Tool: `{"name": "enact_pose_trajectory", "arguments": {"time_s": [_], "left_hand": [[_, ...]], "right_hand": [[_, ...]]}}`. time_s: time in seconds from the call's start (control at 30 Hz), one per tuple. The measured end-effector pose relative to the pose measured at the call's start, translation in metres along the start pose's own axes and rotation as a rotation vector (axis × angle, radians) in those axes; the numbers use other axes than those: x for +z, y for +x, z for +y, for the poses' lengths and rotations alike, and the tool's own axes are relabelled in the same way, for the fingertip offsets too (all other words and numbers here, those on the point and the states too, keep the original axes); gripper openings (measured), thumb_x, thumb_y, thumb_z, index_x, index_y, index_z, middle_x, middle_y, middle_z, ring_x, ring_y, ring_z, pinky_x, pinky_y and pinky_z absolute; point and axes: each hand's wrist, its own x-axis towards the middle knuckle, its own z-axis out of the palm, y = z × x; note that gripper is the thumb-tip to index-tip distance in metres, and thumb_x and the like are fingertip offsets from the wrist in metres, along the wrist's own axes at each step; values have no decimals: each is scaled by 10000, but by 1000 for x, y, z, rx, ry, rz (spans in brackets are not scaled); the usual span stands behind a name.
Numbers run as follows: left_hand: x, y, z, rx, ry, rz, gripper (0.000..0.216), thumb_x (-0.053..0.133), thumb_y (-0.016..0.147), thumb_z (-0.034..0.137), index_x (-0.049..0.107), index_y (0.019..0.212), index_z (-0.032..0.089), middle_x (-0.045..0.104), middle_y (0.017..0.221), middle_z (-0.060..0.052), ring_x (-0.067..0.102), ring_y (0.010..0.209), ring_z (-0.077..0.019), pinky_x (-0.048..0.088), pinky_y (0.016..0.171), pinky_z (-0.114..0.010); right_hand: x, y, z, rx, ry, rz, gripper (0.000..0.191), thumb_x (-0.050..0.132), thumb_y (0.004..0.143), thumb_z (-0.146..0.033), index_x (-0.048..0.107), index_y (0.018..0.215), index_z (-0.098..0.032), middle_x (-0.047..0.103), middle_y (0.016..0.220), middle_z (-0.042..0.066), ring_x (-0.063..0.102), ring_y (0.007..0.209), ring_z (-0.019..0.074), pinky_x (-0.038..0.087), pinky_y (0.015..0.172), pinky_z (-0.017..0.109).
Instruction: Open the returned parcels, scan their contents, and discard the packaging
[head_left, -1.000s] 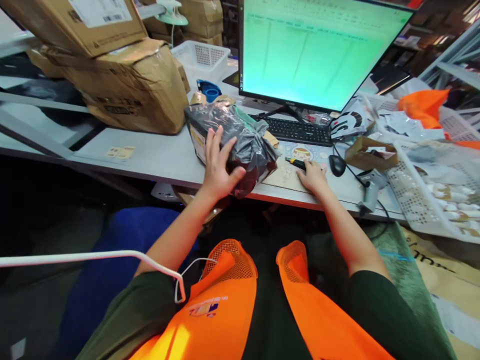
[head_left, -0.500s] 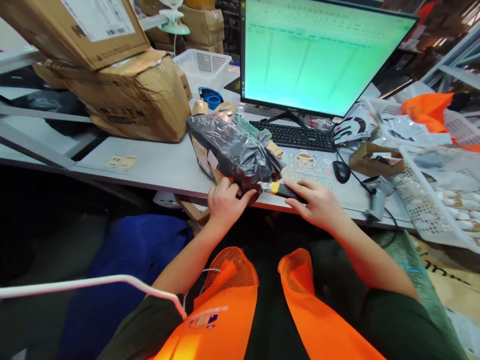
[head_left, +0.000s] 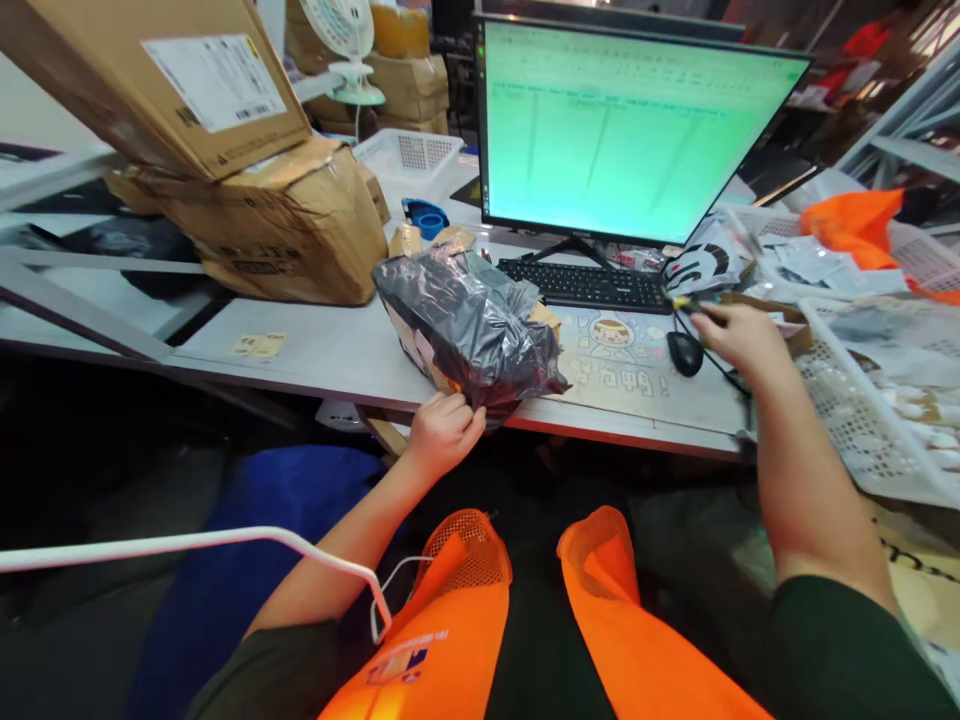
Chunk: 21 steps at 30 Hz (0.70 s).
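Observation:
A black plastic mailing bag (head_left: 480,315), crumpled and shiny, lies at the desk's front edge with a pale label on its left side. My left hand (head_left: 444,432) pinches the bag's near edge, fingers closed on the plastic. Away to the right, my right hand (head_left: 739,338) is closed around a utility knife (head_left: 694,308) with a yellow and black body, above the mouse (head_left: 684,352) and just in front of a small cardboard box. The hand is slightly blurred, and the knife's blade cannot be made out.
Behind the bag stand a keyboard (head_left: 592,284) and a lit monitor (head_left: 630,140). Stacked cartons (head_left: 292,225) fill the left, with a white basket (head_left: 412,155) and small fan (head_left: 349,35) behind. At right is a white perforated crate (head_left: 840,400). A white cable (head_left: 225,537) crosses the lower left.
My right hand has moved right and away from the bag, carrying the utility knife over by the mouse. My left hand keeps its hold on the bag's near edge. The view has tilted slightly.

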Motion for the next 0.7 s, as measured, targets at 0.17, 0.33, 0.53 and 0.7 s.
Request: {"name": "enact_pose_trajectory", "arguments": {"time_s": [0.17, 0.33, 0.53, 0.7], "left_hand": [[-37, 64, 4, 35, 90, -5, 316, 700, 985, 498, 694, 796, 244, 699, 849, -66, 652, 833, -252, 480, 817, -423], [-31, 164, -33, 28, -36, -556, 534, 776, 937, 473, 713, 1388, 194, 664, 1487, -151, 558, 1437, -367, 407, 1218, -542], [-3, 196, -61, -2, -236, -572, 73, 710, 946, 249, 739, 889, 214, 754, 1137, -69, 699, 1104, -208, 534, 1067, -353], [-21, 165, -43, -107, -157, -98, 305, 530, 1024, 483, 637, 855, 253, 708, 1015, -76, 650, 1041, -227, 517, 1037, -423]], "right_hand": [[71, -24, 23, 71, -21, -208, 569, 601, 1000, -488, 765, 1401, -119, 782, 1223, 240, 735, 1113, 402, 555, 939, 484], [73, -72, -39, -72, 226, -104, 536, 548, 1020, -481, 766, 1396, -167, 787, 1269, 178, 726, 1193, 371, 560, 1039, 479], [-5, -111, -132, -605, 362, -56, 488, 562, 1084, -528, 733, 1456, -262, 775, 1139, 115, 742, 957, 287, 576, 808, 384], [-23, -97, -171, -725, 164, -84, 471, 577, 1095, -515, 753, 1424, -228, 760, 1091, 123, 720, 881, 271, 488, 685, 355]]}}
